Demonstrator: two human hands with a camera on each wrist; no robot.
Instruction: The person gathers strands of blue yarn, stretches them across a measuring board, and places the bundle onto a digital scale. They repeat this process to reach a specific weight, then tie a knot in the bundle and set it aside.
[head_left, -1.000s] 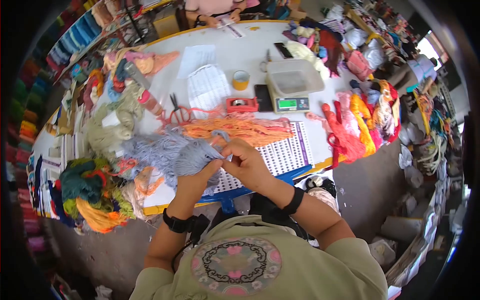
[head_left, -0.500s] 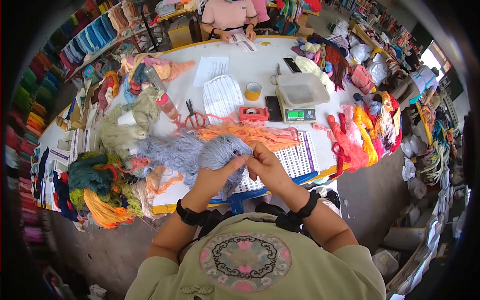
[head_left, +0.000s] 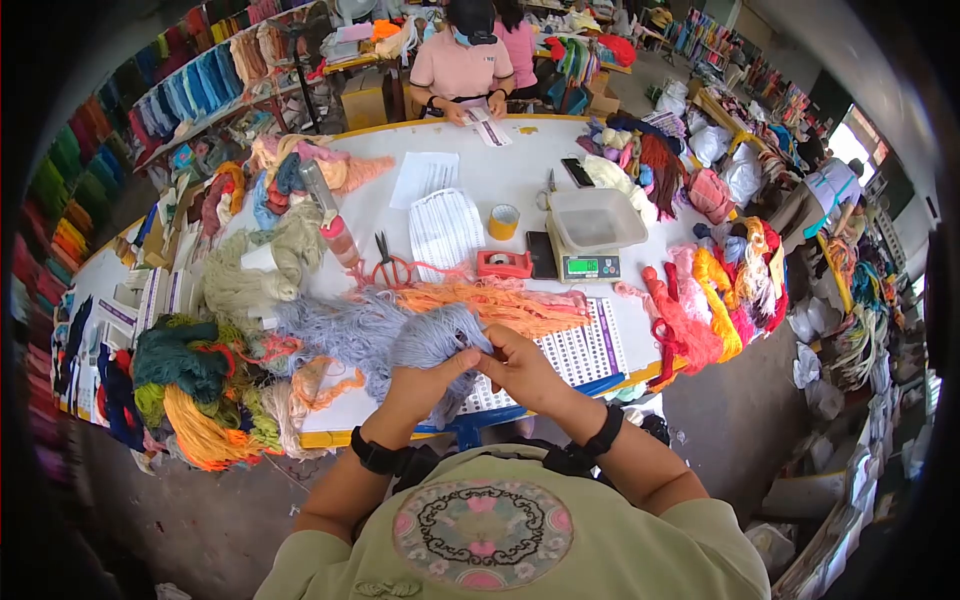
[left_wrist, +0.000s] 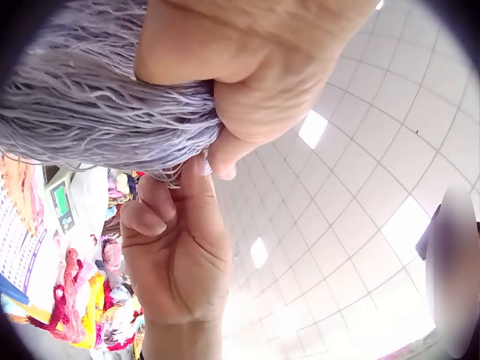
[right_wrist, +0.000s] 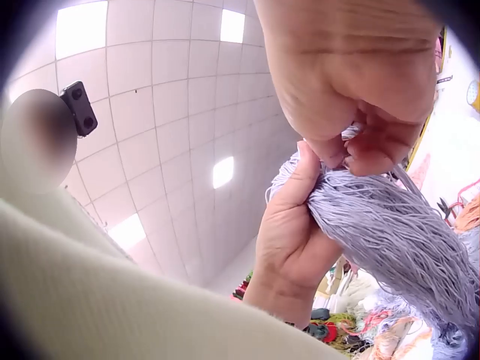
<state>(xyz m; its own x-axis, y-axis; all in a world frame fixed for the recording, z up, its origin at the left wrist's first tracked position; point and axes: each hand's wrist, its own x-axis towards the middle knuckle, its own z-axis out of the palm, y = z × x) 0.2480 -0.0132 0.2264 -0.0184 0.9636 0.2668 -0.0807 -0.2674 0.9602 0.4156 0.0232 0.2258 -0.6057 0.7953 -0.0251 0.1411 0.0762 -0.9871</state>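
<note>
A thick hank of grey-blue yarn [head_left: 428,338] is held up over the table's near edge, its tail joining a loose grey-blue heap [head_left: 340,330]. My left hand [head_left: 425,385] grips the hank from below, thumb along its end; in the right wrist view that thumb lies on the strands [right_wrist: 375,217]. My right hand [head_left: 525,372] pinches strands at the hank's end, close to the left thumb. In the left wrist view the right hand [left_wrist: 180,247] has its thumb and finger together at the yarn, other fingers curled.
Orange yarn [head_left: 500,305] and a dotted card sheet [head_left: 590,350] lie beyond the hands. Scissors [head_left: 388,265], a red tape dispenser [head_left: 504,264] and a scale [head_left: 590,266] stand farther back. Coloured yarn piles flank both sides. Across the table [head_left: 385,150] a person [head_left: 462,65] handles paper.
The head view has tilted up, showing more of the far person. Both hands stay together at the hank's end, and the hank's rounded bundle appears fuller above the left hand than at first.
</note>
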